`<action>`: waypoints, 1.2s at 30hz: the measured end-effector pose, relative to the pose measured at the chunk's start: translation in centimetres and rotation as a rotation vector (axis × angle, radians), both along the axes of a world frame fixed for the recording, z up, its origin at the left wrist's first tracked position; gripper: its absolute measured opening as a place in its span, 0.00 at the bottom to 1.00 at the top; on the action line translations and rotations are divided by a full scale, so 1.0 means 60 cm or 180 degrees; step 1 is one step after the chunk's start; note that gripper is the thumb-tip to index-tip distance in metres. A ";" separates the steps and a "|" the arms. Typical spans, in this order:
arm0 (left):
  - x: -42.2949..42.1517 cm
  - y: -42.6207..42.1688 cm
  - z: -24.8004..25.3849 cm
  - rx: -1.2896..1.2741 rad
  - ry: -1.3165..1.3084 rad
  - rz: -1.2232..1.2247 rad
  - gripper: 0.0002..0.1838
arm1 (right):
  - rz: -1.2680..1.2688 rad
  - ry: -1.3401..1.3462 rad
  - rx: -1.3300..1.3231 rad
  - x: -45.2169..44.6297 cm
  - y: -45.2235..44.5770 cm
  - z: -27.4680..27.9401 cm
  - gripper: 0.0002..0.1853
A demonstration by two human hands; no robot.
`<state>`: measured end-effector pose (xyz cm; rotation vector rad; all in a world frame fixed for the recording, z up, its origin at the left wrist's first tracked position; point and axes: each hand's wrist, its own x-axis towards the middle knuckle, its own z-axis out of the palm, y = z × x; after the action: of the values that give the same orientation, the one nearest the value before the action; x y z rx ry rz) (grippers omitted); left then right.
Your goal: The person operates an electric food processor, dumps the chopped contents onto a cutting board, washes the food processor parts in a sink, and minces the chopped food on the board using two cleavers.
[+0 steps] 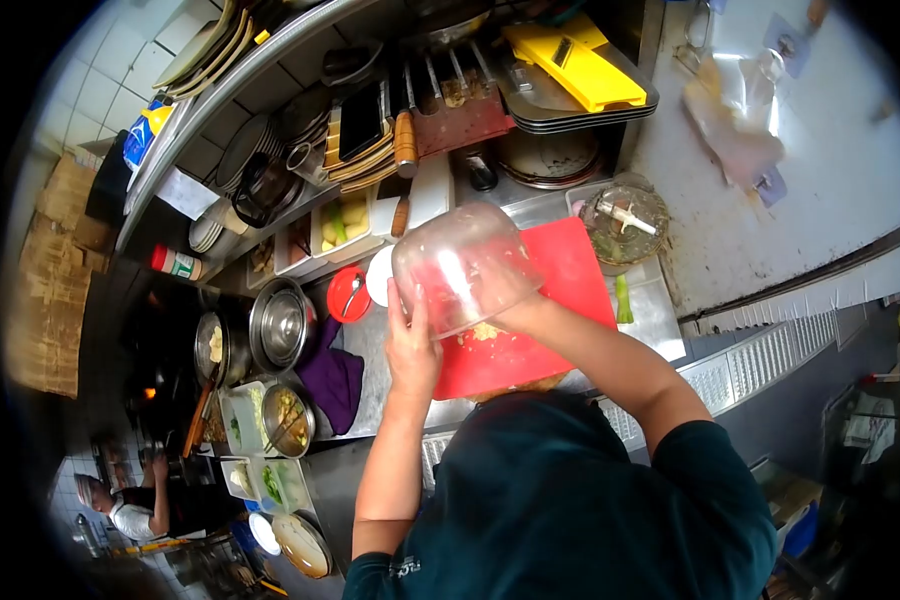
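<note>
A clear, scuffed plastic bowl [460, 262] is tilted over the red cutting board [580, 270]. My left hand [413, 340] grips its near left side, fingers up along the wall. My right hand [515, 308] is at the bowl's right side, seen partly through the plastic; its fingers are mostly hidden behind or inside the bowl, so what they hold is unclear. Chopped pale bits [485, 332] lie on the board just under the bowl's lower edge. A white round dish [380, 277] shows at the bowl's left.
Left of the board are a red bowl [349, 294], a purple cloth [332, 378] and metal bowls [281, 325]. A round container with a white blade hub [625, 222] stands at the right. Another person [135, 508] is at the far lower left.
</note>
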<state>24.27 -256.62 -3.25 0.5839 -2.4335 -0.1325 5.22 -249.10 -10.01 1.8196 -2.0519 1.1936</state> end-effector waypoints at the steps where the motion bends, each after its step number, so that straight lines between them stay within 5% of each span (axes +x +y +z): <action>1: -0.001 0.005 0.000 -0.0040 -0.0001 -0.0057 0.44 | 0.0002 -0.0162 -0.0129 -0.005 -0.008 -0.017 0.23; 6: -0.005 0.010 0.010 0.0030 0.0074 -0.0017 0.45 | -0.0257 -0.0284 -0.0268 0.014 -0.019 -0.055 0.22; 9: 0.003 -0.002 0.010 0.0184 0.0028 0.0228 0.46 | 0.0122 0.0242 0.0871 0.032 0.050 -0.001 0.21; 16: 0.011 -0.039 -0.002 0.0292 0.0625 0.0482 0.46 | 0.0292 -0.0262 0.0582 0.047 0.057 0.002 0.20; 20: 0.016 -0.041 0.011 0.2622 0.1457 0.0346 0.47 | 0.0328 -0.0435 0.0229 0.050 0.037 0.087 0.20; 24: 0.020 -0.035 0.015 0.3540 0.1729 0.0102 0.48 | 0.0303 -0.0188 0.0100 0.032 -0.024 0.105 0.21; 33: 0.011 -0.001 0.025 0.3767 0.1478 -0.0302 0.45 | 0.0949 0.0361 0.0821 0.042 -0.091 0.122 0.15; 36: 0.016 -0.008 0.020 0.3613 0.1418 -0.0318 0.50 | 0.0924 0.0749 0.1158 0.043 -0.087 0.063 0.18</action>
<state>25.26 -257.10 -2.05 0.7692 -1.7628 -1.5536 7.77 -254.34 -6.24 2.3587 -2.0181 0.6394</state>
